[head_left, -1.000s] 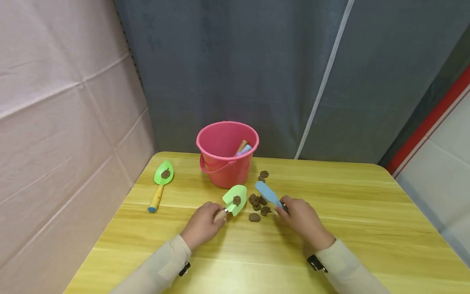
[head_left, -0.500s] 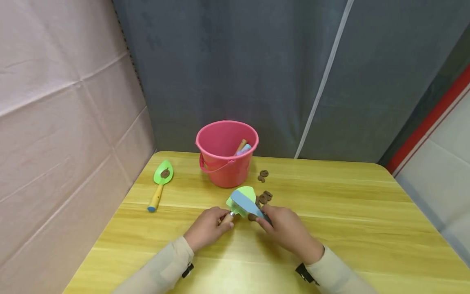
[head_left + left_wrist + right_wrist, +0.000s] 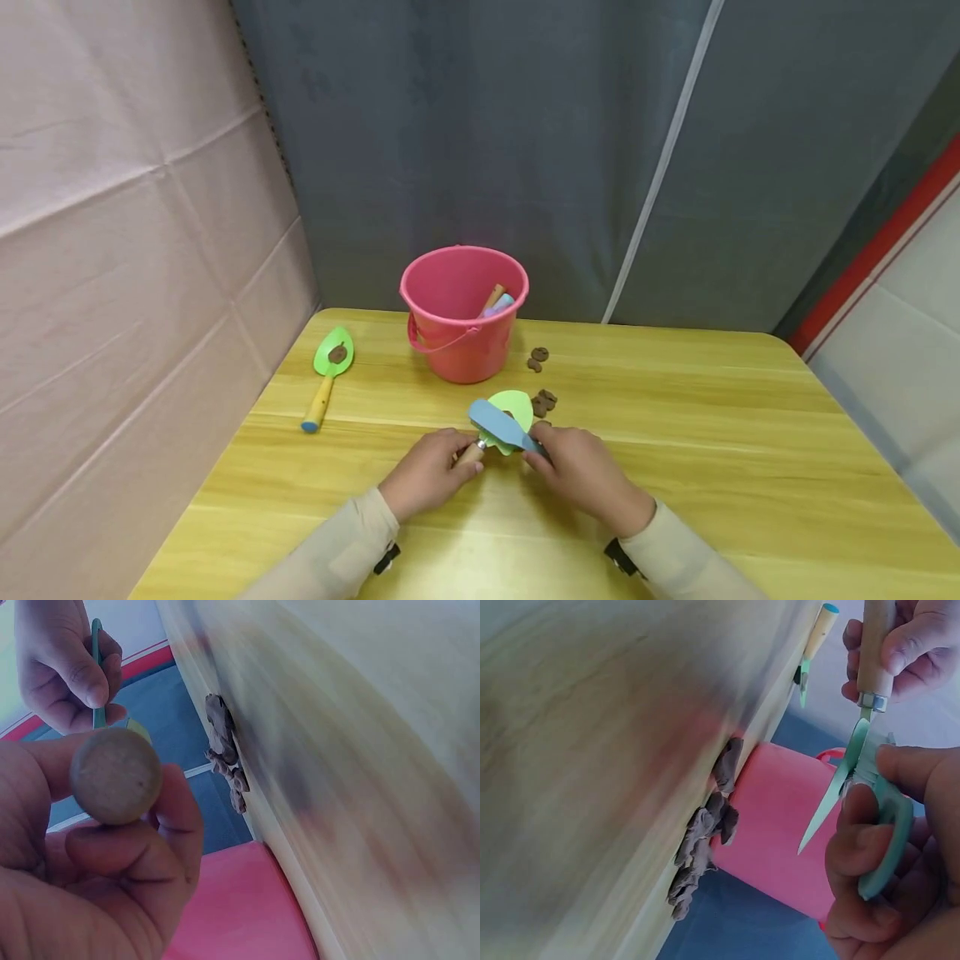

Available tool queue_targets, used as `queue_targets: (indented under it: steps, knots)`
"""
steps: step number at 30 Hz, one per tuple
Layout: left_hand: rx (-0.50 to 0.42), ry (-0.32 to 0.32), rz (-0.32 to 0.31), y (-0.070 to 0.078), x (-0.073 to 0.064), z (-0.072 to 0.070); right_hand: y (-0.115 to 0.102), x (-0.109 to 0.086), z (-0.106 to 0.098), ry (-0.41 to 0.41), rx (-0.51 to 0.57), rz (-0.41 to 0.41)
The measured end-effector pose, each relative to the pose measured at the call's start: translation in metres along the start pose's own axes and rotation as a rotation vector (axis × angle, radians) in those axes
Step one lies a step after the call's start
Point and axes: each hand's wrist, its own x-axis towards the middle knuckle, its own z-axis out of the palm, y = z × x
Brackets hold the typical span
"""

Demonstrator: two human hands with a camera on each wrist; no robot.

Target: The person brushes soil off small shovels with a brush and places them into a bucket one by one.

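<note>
My left hand grips the wooden handle of a small light-green trowel, its blade raised over the table. In my right hand is a small blue brush, pinched by its handle end and laid across the blade. Pale bristles show on the brush's underside in the right wrist view, right at the trowel blade. A bit of a brown lump shows on the blade, mostly hidden by the brush. Several brown clay-like lumps lie on the table just beyond the right hand.
A pink bucket stands behind the hands, with a wooden handle and pastel-coloured things inside. To the left lies a green scoop with a yellow handle, a brown lump on it. Two more brown lumps sit right of the bucket on the wooden table.
The right hand has moved left, bringing the brush from above the lumps to across the trowel. The left hand has shifted slightly right and nearer with the trowel.
</note>
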Motion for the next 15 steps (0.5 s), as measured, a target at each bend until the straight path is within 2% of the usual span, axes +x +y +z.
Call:
queue_targets:
  steps: [10, 15]
  knots:
    - [-0.018, -0.004, -0.013, -0.001, -0.002, 0.001, 0.009, 0.000, 0.004, 0.005, -0.009, 0.002]
    - [-0.018, -0.015, -0.015, 0.000, -0.004, 0.000, 0.018, 0.000, 0.003, 0.003, -0.025, 0.081]
